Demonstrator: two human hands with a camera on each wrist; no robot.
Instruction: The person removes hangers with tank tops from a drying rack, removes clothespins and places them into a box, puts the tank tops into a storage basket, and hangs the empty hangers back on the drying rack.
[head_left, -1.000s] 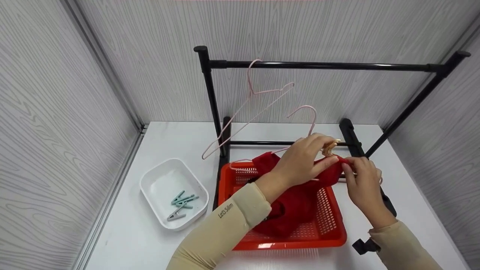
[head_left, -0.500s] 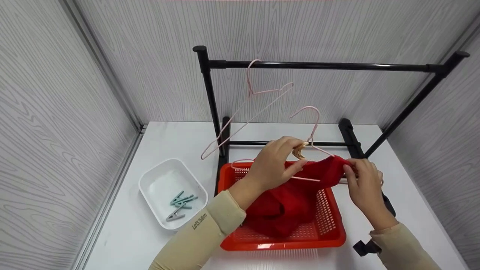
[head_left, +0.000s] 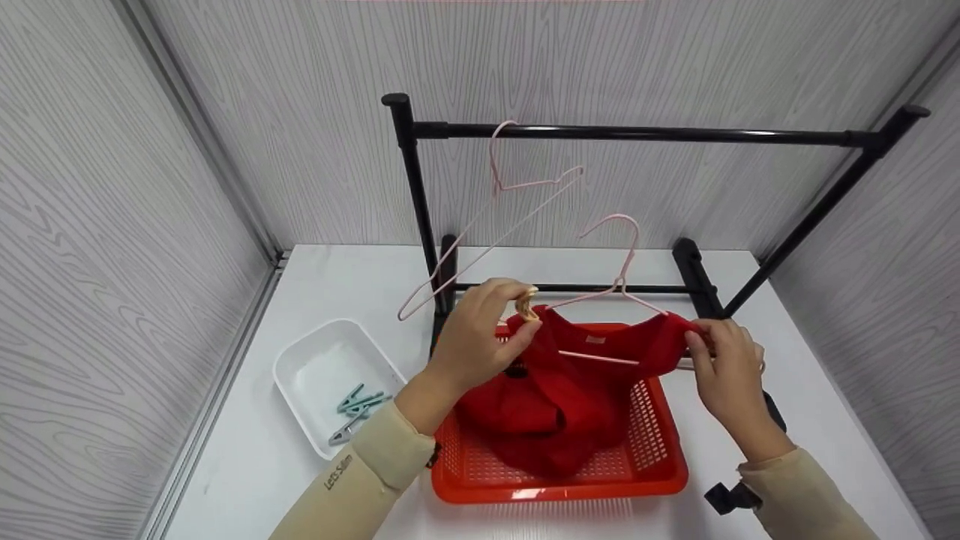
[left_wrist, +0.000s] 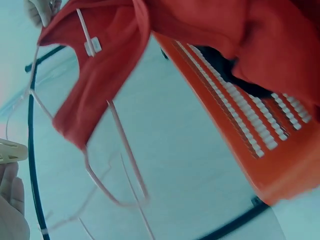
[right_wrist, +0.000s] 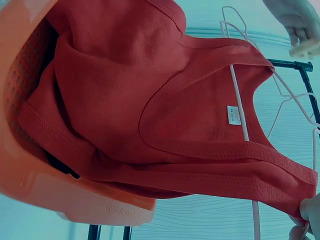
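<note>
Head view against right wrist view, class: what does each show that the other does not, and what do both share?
Only the head view: the white tray with its pegs, and the beige sleeves.

Only the right wrist view: dark print on the tag, and lettering on the outside of the basket, too faint to read.

Both: the red top on its hanger, the tag itself, the basket, part of the rack, the right hand gripping the top, and the left hand with a clip.

red garment on pink hanger
</note>
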